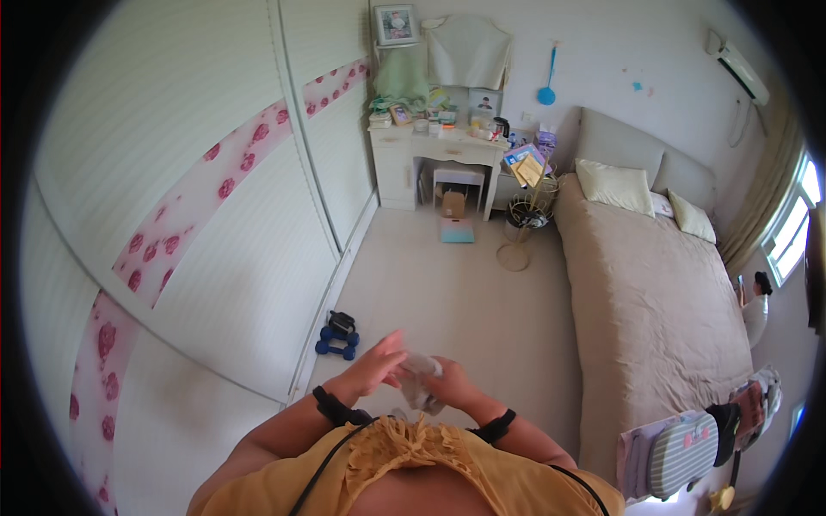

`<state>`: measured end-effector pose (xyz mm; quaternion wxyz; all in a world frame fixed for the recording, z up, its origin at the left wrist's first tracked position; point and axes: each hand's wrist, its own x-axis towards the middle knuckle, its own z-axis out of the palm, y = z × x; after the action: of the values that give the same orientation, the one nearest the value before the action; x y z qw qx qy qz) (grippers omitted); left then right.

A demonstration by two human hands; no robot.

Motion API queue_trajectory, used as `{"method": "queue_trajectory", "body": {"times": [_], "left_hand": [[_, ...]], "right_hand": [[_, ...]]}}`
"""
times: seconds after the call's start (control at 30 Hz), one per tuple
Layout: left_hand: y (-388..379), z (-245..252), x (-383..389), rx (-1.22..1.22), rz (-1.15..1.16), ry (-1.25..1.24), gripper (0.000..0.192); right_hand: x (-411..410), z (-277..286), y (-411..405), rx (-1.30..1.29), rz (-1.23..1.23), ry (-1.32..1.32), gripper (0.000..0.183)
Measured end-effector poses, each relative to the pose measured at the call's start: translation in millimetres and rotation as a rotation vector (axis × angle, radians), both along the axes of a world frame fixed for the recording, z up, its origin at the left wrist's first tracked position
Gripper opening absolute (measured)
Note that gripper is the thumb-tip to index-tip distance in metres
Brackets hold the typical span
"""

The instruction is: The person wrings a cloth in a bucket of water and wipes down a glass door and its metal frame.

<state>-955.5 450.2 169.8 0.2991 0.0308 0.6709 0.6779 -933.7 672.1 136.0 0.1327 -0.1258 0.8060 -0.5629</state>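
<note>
In front of my chest, my right hand (453, 385) grips a crumpled whitish-grey cloth (416, 387), which hangs down between my two hands. It looks thin and soft, and I cannot tell its exact kind. My left hand (377, 366) is at the cloth's left side, fingers apart and slightly blurred. Whether its lower fingers touch the cloth is unclear. Both wrists wear black straps, and the pale floor (413, 290) lies beneath.
Blue dumbbells (337, 343) rest by the sliding wardrobe (232, 277). A bed (652, 309) runs along the right, folded textiles (684, 445) at its foot. Ahead are a cluttered dressing table (455, 153), a bin (521, 222) and a gold stand (514, 257). A person (756, 313) is beyond the bed.
</note>
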Motion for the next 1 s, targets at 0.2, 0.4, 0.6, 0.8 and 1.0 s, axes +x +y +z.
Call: {"method": "queue_trajectory", "body": {"times": [0.2,0.4,0.6,0.8,1.0], "left_hand": [[5,11,-82,0.161,-0.083,0.387,0.078],[38,13,-176,-0.131,-0.451,0.915,0.079],[40,4,-262,0.277,-0.263,0.229,0.063],[43,-59,-338,0.026,-0.161,0.493,0.063],[65,8,-404,0.217,-0.203,0.279,0.069]], "right_hand": [[-85,-11,38,-0.239,-0.244,-0.245,0.037],[-169,17,-4,-0.409,0.089,-0.294,0.033],[-232,43,-4,0.031,0.012,-0.207,0.041],[-272,71,37,0.252,-0.036,-0.246,0.040],[-328,41,130,-0.172,-0.394,-0.274,0.038]]}}
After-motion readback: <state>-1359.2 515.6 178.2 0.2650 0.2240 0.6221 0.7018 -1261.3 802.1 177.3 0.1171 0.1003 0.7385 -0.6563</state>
